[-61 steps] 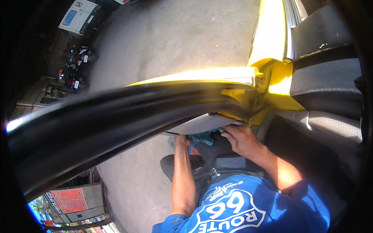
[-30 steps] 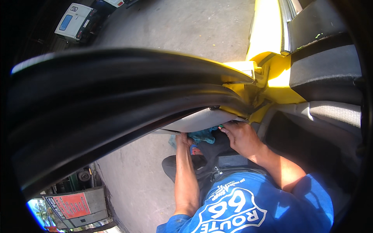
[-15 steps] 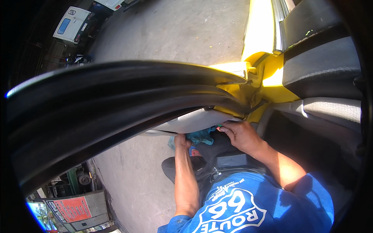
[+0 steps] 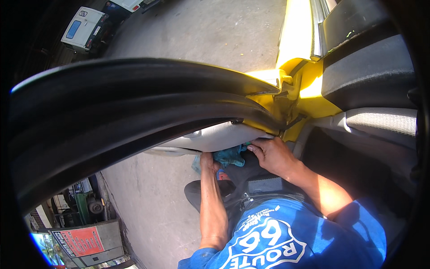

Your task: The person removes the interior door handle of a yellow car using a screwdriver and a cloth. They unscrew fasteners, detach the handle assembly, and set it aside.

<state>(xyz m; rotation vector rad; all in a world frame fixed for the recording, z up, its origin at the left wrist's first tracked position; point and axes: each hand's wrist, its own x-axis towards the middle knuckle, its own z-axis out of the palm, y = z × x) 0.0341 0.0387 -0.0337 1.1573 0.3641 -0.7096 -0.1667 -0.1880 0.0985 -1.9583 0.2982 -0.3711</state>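
Right fingers (image 4: 260, 143) — pinching green object (image 4: 247, 144)

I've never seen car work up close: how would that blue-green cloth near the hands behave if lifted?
The blue-green cloth would probably flop, since it is crumpled into soft folds. It is likely light, being a small bunch of fabric. With no stiff edges showing, it seems unlikely to roll.

L hand (image 4: 209, 163) @ 6 o'clock: fingers mostly hidden behind grey panel (image 4: 219, 136). Green bit (image 4: 247, 144) in R hand (image 4: 272, 157), abt 4 o'clock, too tiny to ID tbh. White vehicle (image 4: 128, 4) @ 11 cut off.
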